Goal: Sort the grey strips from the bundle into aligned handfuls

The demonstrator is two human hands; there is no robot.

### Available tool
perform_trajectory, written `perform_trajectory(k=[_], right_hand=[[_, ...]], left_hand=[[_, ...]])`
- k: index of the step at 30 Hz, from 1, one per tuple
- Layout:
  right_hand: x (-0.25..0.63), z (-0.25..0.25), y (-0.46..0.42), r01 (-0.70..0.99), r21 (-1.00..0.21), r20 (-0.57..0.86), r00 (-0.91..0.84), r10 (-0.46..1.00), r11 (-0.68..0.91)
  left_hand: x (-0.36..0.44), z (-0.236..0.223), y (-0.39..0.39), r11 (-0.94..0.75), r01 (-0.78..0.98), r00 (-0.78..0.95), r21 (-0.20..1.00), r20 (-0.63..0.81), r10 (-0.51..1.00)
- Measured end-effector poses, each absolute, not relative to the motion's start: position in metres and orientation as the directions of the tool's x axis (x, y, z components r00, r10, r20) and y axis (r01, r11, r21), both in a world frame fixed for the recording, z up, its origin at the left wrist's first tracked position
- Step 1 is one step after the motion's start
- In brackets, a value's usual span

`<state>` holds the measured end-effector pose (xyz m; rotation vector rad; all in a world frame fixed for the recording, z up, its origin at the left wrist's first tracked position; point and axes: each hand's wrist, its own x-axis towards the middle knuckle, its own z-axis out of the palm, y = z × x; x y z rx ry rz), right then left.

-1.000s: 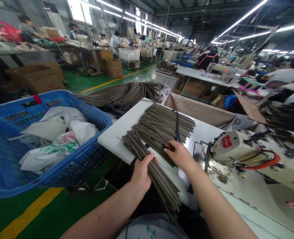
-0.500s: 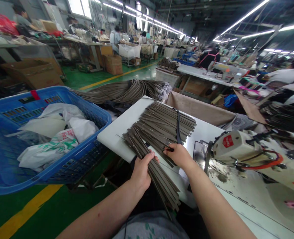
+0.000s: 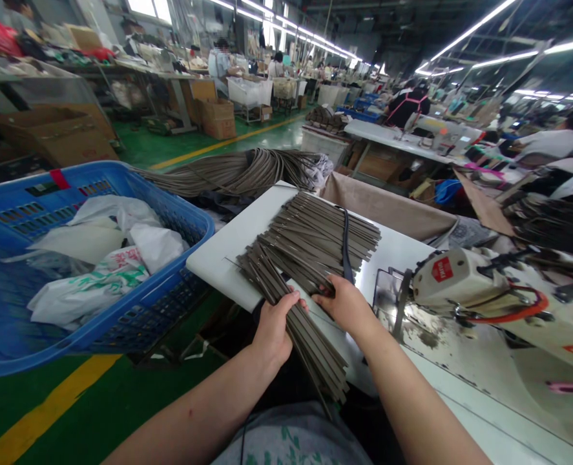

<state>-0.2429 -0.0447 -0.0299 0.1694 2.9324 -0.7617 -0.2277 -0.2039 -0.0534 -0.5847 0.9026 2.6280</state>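
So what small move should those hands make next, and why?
Perhaps the right hand should pick from the spread pile of strips: it is at the pile's near edge, while the left hand grips a bundle of similar strips.

I count two grips on my feed: one left grip [image 3: 272,326], one right grip [image 3: 348,305]. I see one held bundle [image 3: 320,352] and one spread pile [image 3: 300,236] of strips on one tabletop [image 3: 218,257]; the single strips overlap too much for me to number. I also get one dark strap [image 3: 346,248], one blue basket [image 3: 138,316], one red tag [image 3: 59,179] and one nearby sewing machine [image 3: 460,284].
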Motion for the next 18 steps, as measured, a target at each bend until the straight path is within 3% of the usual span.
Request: perform_trajectory(k=[5,13,15,18], right_hand=[[-0.234,-0.030,-0.055,0.063,-0.376,-0.085,-0.996,0.033,0.925],[-0.224,-0.026,-0.077,-0.034,-0.010,-0.061,-0.998,-0.034,0.999],[-0.223,-0.026,-0.079,-0.057,0.009,-0.049,-0.997,-0.056,0.998],[-0.227,-0.022,-0.074,-0.056,-0.063,-0.031,-0.998,-0.058,0.996]], left_hand=[[-0.228,-0.053,-0.203,-0.763,-0.411,-0.865,0.500,-0.479,0.152],[-0.228,-0.052,-0.202,-0.758,-0.416,-0.853,0.503,-0.504,0.134],[-0.228,-0.053,-0.202,-0.760,-0.412,-0.852,0.503,-0.508,0.126],[-0.228,-0.053,-0.202,-0.761,-0.408,-0.861,0.504,-0.491,0.137]])
